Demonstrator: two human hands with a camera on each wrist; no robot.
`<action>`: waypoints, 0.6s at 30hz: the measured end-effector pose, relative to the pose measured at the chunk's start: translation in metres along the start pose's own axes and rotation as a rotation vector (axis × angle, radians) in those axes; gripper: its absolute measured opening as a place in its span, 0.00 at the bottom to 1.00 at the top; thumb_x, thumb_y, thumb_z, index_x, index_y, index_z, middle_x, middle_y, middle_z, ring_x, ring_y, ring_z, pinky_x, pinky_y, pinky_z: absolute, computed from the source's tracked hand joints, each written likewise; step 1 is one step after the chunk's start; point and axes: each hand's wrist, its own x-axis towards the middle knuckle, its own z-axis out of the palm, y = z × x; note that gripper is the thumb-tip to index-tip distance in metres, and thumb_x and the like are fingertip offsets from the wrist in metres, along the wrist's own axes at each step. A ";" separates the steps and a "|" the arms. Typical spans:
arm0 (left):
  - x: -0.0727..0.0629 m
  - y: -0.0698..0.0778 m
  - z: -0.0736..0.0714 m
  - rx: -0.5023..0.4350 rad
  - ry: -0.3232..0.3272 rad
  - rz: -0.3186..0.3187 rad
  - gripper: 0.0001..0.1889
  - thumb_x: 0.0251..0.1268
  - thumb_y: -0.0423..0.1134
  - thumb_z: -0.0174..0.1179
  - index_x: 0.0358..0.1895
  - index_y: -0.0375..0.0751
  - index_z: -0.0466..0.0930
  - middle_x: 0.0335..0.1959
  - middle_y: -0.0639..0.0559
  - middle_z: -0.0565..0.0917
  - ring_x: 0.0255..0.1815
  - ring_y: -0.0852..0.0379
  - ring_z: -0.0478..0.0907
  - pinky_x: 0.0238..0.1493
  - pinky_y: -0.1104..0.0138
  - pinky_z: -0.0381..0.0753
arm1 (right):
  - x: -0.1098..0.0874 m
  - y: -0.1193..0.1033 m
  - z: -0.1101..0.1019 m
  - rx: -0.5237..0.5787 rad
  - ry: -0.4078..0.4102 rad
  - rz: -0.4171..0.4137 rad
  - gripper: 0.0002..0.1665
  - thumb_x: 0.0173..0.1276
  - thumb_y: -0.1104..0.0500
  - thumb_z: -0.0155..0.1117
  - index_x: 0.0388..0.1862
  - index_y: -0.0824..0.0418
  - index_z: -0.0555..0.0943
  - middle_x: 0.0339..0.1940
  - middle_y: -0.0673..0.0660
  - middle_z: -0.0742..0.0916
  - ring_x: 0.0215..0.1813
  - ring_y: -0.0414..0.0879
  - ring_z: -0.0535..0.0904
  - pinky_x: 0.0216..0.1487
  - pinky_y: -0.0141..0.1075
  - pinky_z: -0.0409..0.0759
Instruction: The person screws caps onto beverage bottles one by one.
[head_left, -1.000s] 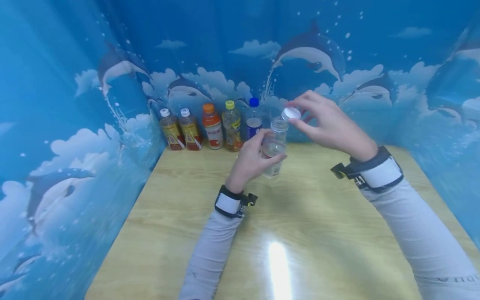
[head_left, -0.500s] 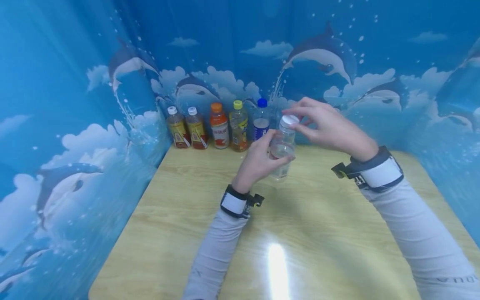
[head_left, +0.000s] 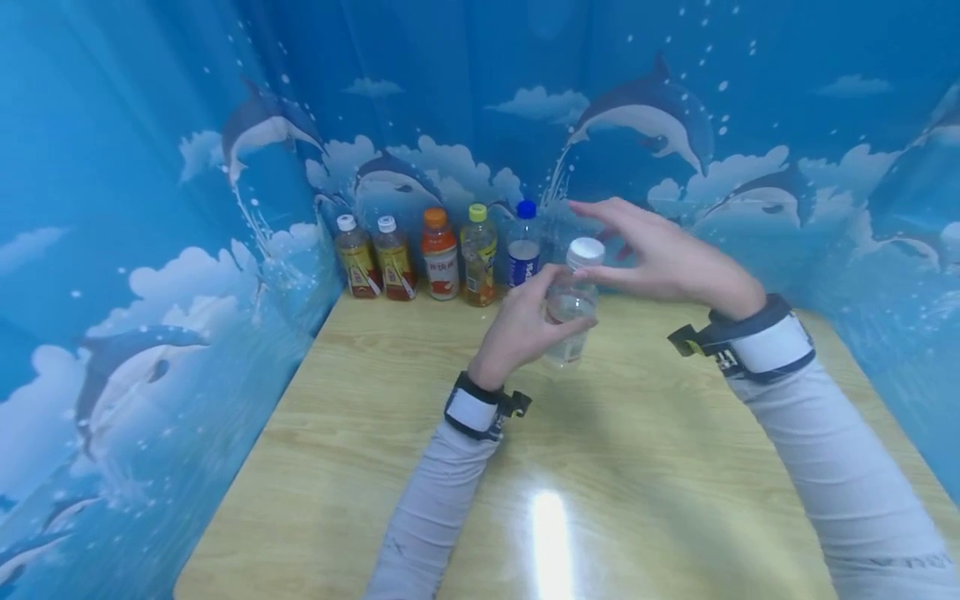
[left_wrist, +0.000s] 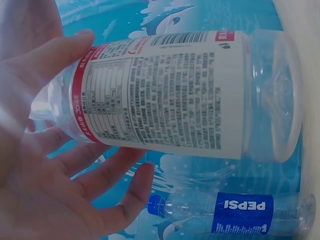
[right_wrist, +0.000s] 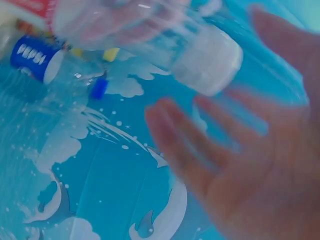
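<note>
My left hand (head_left: 517, 325) holds a clear plastic bottle (head_left: 572, 304) upright round its upper body, just above the table. In the left wrist view the bottle's white label (left_wrist: 175, 95) with red trim and a barcode faces the camera. A white cap (head_left: 586, 250) sits on the bottle's mouth. Beside it, my right hand (head_left: 660, 254) has its fingers spread and holds nothing. The right wrist view shows the right hand (right_wrist: 250, 145) blurred, with its fingers apart around the white cap (right_wrist: 210, 60); whether the thumb touches it I cannot tell.
Along the table's (head_left: 360, 417) back edge stand two white-capped bottles (head_left: 358, 260), an orange-capped bottle (head_left: 441, 258), a yellow-capped bottle (head_left: 478, 258) and a blue-capped Pepsi bottle (head_left: 523, 250). A blue dolphin-print curtain (head_left: 450, 100) hangs behind and at the sides.
One second ago my right hand pinched the white cap apart from the bottle's mouth. It was then set on the mouth, and the right fingers have now spread away from it.
</note>
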 end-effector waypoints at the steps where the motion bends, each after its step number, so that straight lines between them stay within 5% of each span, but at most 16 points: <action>1: 0.000 0.000 0.000 0.000 -0.003 0.003 0.35 0.59 0.57 0.72 0.66 0.53 0.69 0.59 0.56 0.80 0.57 0.59 0.79 0.52 0.63 0.84 | -0.002 0.002 -0.002 0.015 -0.023 -0.034 0.40 0.74 0.49 0.66 0.80 0.54 0.63 0.74 0.59 0.74 0.66 0.55 0.75 0.60 0.54 0.81; 5: -0.001 0.001 0.000 -0.011 -0.003 0.027 0.34 0.59 0.55 0.73 0.65 0.51 0.70 0.59 0.56 0.80 0.56 0.60 0.79 0.50 0.65 0.84 | -0.004 0.004 -0.002 0.007 -0.025 -0.118 0.28 0.76 0.60 0.61 0.73 0.54 0.73 0.66 0.58 0.80 0.61 0.54 0.77 0.57 0.52 0.82; 8: -0.001 0.001 0.000 -0.023 0.011 0.048 0.34 0.59 0.54 0.73 0.66 0.50 0.70 0.58 0.56 0.80 0.54 0.61 0.79 0.46 0.68 0.84 | -0.002 0.004 0.004 -0.067 0.067 -0.061 0.20 0.77 0.52 0.62 0.62 0.59 0.81 0.49 0.57 0.83 0.46 0.51 0.79 0.45 0.46 0.82; 11: 0.000 0.001 0.000 -0.026 0.020 0.064 0.33 0.60 0.55 0.73 0.66 0.51 0.71 0.59 0.56 0.80 0.54 0.61 0.79 0.44 0.70 0.84 | 0.000 0.005 0.010 -0.127 0.136 0.032 0.24 0.75 0.39 0.60 0.50 0.59 0.81 0.39 0.56 0.81 0.38 0.49 0.77 0.38 0.42 0.80; 14: 0.000 0.000 -0.002 -0.034 0.014 0.066 0.34 0.60 0.55 0.72 0.67 0.52 0.71 0.59 0.56 0.80 0.54 0.62 0.79 0.45 0.69 0.85 | 0.000 0.011 0.011 -0.088 0.128 0.038 0.27 0.75 0.37 0.58 0.55 0.58 0.79 0.44 0.55 0.83 0.41 0.49 0.79 0.42 0.44 0.82; 18: 0.001 -0.003 -0.005 -0.087 -0.028 0.075 0.35 0.61 0.54 0.73 0.69 0.49 0.70 0.59 0.52 0.80 0.50 0.60 0.80 0.42 0.67 0.86 | -0.004 0.021 0.004 0.029 0.068 -0.084 0.24 0.78 0.49 0.59 0.68 0.55 0.77 0.58 0.54 0.82 0.55 0.48 0.79 0.52 0.49 0.82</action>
